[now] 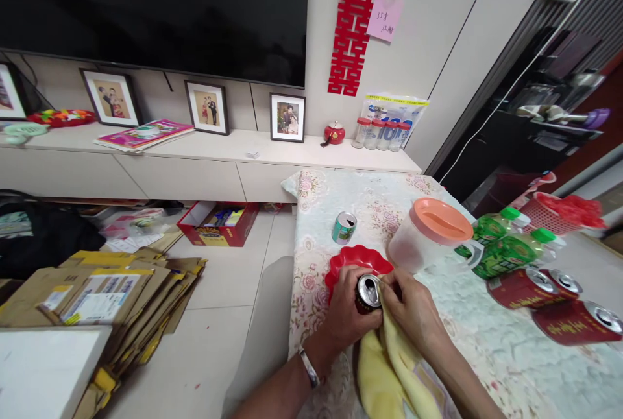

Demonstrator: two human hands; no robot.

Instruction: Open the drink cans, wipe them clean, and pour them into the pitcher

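Observation:
My left hand (348, 309) is wrapped round a dark drink can (368, 290), its opened silver top facing up toward me. In my right hand (413, 305) a yellow cloth (389, 367) is pinched, with its edge against the rim of the can. The rest of the cloth hangs down over the table toward me. Just behind and partly under my left hand lies a red scalloped dish (357, 255). A small green can (344, 227) stands beyond the dish. To the right of it is a frosted pitcher (406, 244) with an orange lid.
On the right of the flowered tablecloth (316, 205) are several red cans (520, 288), green-labelled bottles (511, 253) and a pink basket (549, 211). Flattened cardboard boxes (160, 283) are stacked on the floor at left. Photo frames (288, 117) line the cabinet behind.

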